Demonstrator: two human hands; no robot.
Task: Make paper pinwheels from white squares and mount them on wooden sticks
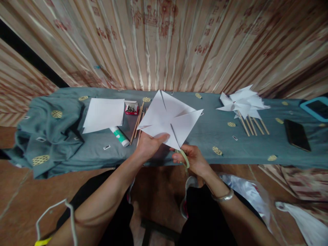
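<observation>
A square of white paper [164, 118] is raised in front of me, with slits cut inward from its corners. My left hand [150, 145] is closed on its lower left edge, thumb on top and fingers underneath. Scissors with pale green handles [185, 159] are in my right hand [192, 158], fingers wrapped around the loops. Their blades are hidden at the paper's lower corner, where a slit runs inward. Just left of the paper lie several thin wooden sticks [136, 123], partly covered by it.
A stack of white paper [104, 114], a small red box of metal pins [131, 108] and a green-and-white tube [120, 136] lie on the left. Several paper pinwheels [242, 102] on sticks, a dark phone [297, 135] and a blue-framed device [316, 108] lie right. A curtain [164, 44] hangs behind.
</observation>
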